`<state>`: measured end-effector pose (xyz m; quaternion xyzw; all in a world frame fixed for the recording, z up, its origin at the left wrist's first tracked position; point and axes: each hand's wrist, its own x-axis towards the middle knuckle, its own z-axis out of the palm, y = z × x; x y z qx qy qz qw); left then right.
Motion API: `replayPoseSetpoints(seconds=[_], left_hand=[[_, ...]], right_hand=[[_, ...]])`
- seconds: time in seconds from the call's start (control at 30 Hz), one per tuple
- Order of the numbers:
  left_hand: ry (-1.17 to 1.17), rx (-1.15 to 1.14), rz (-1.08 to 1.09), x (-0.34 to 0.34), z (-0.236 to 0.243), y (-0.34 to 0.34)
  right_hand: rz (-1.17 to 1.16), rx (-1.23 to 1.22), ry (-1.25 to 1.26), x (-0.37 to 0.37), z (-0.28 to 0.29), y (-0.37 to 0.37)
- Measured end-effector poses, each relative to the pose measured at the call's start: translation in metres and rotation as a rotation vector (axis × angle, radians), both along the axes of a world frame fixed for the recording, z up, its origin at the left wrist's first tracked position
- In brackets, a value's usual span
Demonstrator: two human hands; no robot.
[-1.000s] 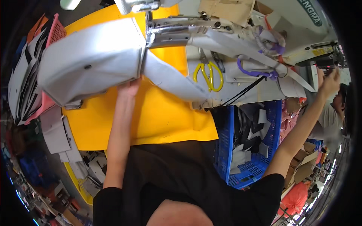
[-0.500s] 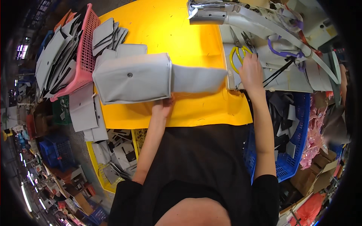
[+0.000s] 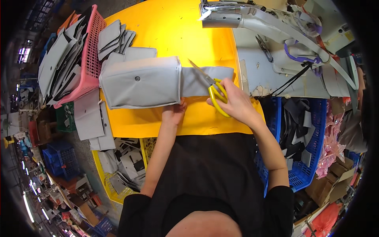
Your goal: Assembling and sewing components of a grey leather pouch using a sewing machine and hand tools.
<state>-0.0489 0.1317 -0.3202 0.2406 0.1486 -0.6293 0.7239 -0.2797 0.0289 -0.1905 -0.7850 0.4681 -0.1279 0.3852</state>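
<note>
A grey box-shaped bag piece (image 3: 140, 85) with a small round snap sits over the yellow work surface, and a grey flap (image 3: 197, 85) extends from its right side. My left hand (image 3: 174, 113) grips the bag's lower right edge from beneath; part of its fingers is hidden under it. In my right hand (image 3: 239, 103) are scissors (image 3: 214, 87) with yellow handles, held over the right part of the flap. Their blades point up and left toward the bag's right edge.
A sewing machine arm (image 3: 221, 17) reaches in at upper right, with dark snips (image 3: 264, 48) lying beside it. Stacked grey pieces (image 3: 110, 37) lie at upper left near a pink basket (image 3: 92, 51). Below stand a yellow crate (image 3: 103, 170) and a blue crate (image 3: 312, 158).
My right hand has picked up the scissors from the machine's bed and brought them left over the flap. The bag and my left hand have barely shifted.
</note>
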Motion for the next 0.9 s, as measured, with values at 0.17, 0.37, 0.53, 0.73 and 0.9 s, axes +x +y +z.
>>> replayPoseSetpoints(seconds=[0.17,0.37,0.53,0.73,0.9], left_hand=[[0.16,0.079,0.078,0.0,0.004,-0.001],[-0.031,0.45,0.131,-0.008,0.025,-0.012],[0.077,0.268,0.055,-0.002,0.022,0.0],[0.263,-0.064,-0.082,0.004,0.003,0.026],[0.445,-0.114,-0.018,-0.012,0.015,0.05]], right_hand=[[0.062,-0.123,-0.187,0.016,-0.009,-0.004],[0.106,0.065,-0.06,-0.004,-0.001,-0.01],[-0.34,-0.108,0.128,-0.039,0.002,-0.046],[-0.375,-0.679,0.115,-0.054,-0.001,-0.071],[0.006,-0.43,-0.26,-0.015,0.007,-0.024]])
